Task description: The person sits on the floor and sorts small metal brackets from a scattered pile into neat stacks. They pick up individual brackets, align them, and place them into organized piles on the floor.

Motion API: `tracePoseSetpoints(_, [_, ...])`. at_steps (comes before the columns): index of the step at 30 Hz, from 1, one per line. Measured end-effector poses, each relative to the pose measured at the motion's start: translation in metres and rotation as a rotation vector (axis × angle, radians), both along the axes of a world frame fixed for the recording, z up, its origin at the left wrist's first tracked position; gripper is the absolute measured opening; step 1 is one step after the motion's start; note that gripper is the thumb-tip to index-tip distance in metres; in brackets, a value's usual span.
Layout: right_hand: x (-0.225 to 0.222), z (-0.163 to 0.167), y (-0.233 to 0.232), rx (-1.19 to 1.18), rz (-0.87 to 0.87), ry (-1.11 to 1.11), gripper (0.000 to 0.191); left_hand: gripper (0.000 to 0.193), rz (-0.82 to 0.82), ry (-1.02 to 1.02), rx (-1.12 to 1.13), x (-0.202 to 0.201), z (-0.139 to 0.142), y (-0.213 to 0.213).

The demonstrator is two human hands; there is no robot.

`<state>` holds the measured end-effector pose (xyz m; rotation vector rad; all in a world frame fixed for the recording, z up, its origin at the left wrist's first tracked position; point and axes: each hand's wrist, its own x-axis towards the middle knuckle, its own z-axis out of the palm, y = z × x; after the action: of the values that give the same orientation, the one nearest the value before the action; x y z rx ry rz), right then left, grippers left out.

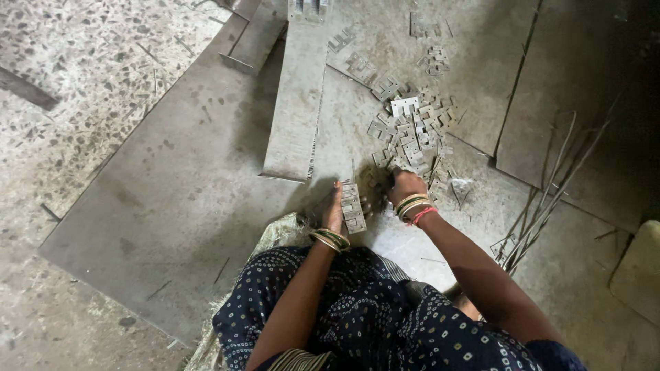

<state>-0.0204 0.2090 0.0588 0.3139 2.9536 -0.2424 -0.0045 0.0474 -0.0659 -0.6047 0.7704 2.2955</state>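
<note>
My left hand [335, 209] grips a stack of small flat metal plates [353, 206], held upright in a row against the palm. My right hand [404, 184] reaches forward into the near edge of a pile of loose small metal pieces [412, 134] on the floor, fingers curled down among them; whether it holds one is hidden. Both wrists carry bangles. My lap in dark dotted cloth fills the bottom of the view.
A long grey metal sheet strip [297, 103] lies ahead of my left hand. Large flat sheets [165, 192] cover the floor at left and at the right back [570, 117]. Thin metal rods [550, 192] lie at right. More small pieces [361, 67] are scattered further away.
</note>
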Motion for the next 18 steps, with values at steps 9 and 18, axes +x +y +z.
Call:
tracePoseSetpoints(9, [0.001,-0.001,0.013,-0.332,-0.003,0.113,0.026,0.065,0.022,0.107,-0.126,-0.001,-0.013,0.000])
tracePoseSetpoints(18, [0.053,0.016,0.037,-0.061,0.576,0.439,0.037,0.087,-0.185,0.072,0.036,-0.015,-0.001,0.003])
